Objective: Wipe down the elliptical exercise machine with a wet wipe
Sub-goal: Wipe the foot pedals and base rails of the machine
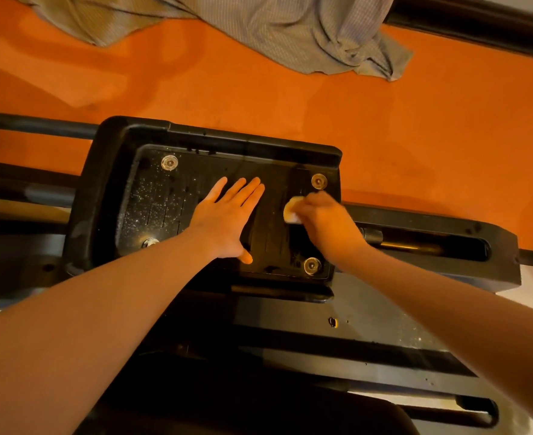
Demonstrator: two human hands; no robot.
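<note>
Pressing wipe (292,210) w/ right hand (328,219) on pedal (102,189); left hand (227,218) flat.

Both hands on the pedal (127,189) (wipe (292,210) under the right), cloth (290,29) on floor behind

One pedal (177,196), four bolts on it, the nearest right one (312,265); one wipe (291,210); two hands, left (227,218) and right (328,224); one cloth (290,29).

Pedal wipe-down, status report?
Left hand flat on pedal. Right hand grips wipe, right side. Left side dusty. Nothing blocking.
</note>
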